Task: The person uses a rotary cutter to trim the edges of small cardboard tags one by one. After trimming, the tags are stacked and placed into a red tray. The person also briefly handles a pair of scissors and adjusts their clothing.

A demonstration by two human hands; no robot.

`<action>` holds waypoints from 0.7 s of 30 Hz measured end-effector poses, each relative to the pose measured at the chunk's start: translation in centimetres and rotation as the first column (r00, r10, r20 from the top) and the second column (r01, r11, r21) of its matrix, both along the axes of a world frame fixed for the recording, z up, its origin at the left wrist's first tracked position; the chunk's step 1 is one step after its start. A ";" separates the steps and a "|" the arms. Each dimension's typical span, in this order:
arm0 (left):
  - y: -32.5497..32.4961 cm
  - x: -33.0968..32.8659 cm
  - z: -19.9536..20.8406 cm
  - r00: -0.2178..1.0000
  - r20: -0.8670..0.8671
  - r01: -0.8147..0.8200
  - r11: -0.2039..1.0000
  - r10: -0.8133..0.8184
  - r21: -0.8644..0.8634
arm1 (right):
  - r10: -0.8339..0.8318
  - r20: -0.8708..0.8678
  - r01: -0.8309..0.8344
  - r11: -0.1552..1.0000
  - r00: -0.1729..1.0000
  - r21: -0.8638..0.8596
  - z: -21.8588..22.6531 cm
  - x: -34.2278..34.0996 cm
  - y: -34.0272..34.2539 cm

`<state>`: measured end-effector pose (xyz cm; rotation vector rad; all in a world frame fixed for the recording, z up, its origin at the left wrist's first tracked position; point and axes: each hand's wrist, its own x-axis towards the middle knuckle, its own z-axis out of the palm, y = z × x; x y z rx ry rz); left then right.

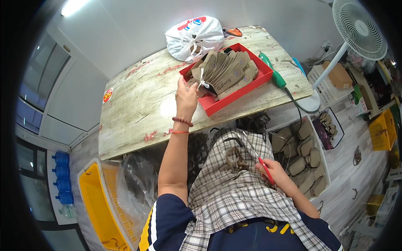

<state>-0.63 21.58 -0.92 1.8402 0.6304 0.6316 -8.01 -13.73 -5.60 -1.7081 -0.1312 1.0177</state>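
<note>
My left hand (187,99) reaches up to the table and grips the near-left end of a red open box (234,99). Inside the box lies a fanned stack of flat, khaki, insole-like pieces (228,73) with printing. A white tie (202,79) binds their left end, close to my thumb. Over my lap, my right hand (272,171) is closed round the red handle of a tool with a long, thin metal shaft (251,144); its exact kind is unclear. The shaft points up toward the table. Brownish scraps (235,159) rest on my checked apron (226,188).
A white plastic bag (196,39) and a green corded tool (272,69) flank the box on the worn table (138,108). A white bin of khaki pads (298,165) stands at right. At left is a yellow crate (98,201). A fan (360,29) rises at far right.
</note>
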 end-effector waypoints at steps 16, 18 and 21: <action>0.5 0.1 -7.2 0.969 -0.184 0.059 0.882 -0.163 -0.468 | 0.384 0.735 0.500 0.551 0.559 -0.668 0.9 34.4 -3.0; 0.9 0.4 -7.2 0.965 -0.165 0.105 0.875 -0.205 -0.472 | 0.384 0.727 0.487 0.556 0.569 -0.674 0.7 36.5 -2.1; 2.9 1.1 -10.6 0.952 -0.198 0.144 0.915 -0.232 -0.376 | 0.346 0.754 0.466 0.621 0.558 -0.630 -0.8 39.5 -1.8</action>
